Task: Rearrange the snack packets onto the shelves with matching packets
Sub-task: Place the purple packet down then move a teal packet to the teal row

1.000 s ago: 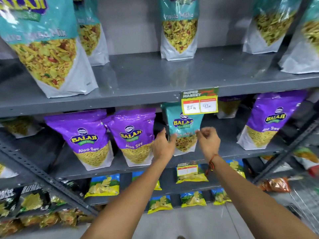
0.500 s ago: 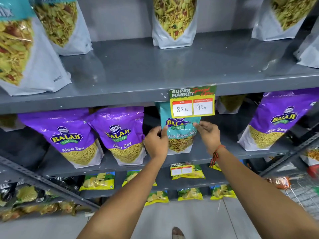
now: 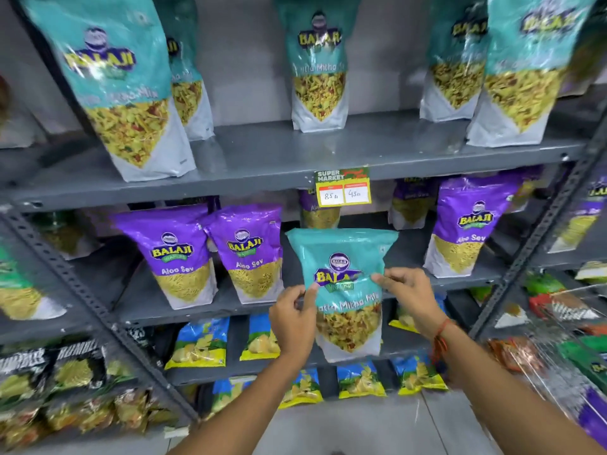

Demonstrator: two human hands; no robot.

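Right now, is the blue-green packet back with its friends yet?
Not yet. Done: the teal packet is off the purple Aloo Sev shelf. In hand: the left hand and right hand pinch it by its sides, in the air in front of that shelf. Left: lift it onto the top shelf, beside the matching teal packets.

A grey metal rack carries the goods. Its upper shelf [image 3: 262, 159] holds teal Mitha Mix pouches [image 3: 128, 93] standing upright, spread from left to right, and a yellow price tag [image 3: 343, 188] hangs from its front edge. The middle shelf [image 3: 203, 310] carries purple Aloo Sev pouches [image 3: 177, 254], two side by side at left, one at right, more further back. Below, the lower shelf [image 3: 328, 359] bears blue and yellow chip packets [image 3: 200, 343] in rows
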